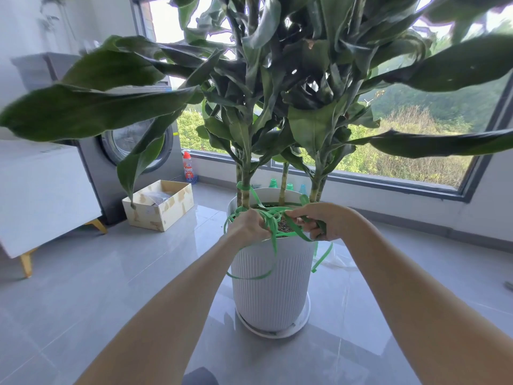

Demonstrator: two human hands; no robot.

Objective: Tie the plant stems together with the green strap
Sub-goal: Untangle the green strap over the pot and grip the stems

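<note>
Landmark: a white ribbed pot point(272, 287) is taken as the reference; it stands on a white saucer point(302, 320).
Plant stems point(244, 195): several are seen rising from the soil in the pot, a pair at the left, one in the middle and more at the right.
Green strap point(273, 234): one turn is wrapped round the left pair of stems just above the pot's rim. Tangled loops are gathered over the soil and hang down the pot's front, and a loose length hangs at its right side.
Left hand point(248, 226): held over the pot's left rim, fingers curled round the bunched strap.
Right hand point(322, 220): held over the pot's right rim, with the strap pinched.
Surroundings: an open cardboard box point(159, 205) and a washing machine point(133, 151) are noted left of the pot, and a window point(416, 140) behind it.
</note>
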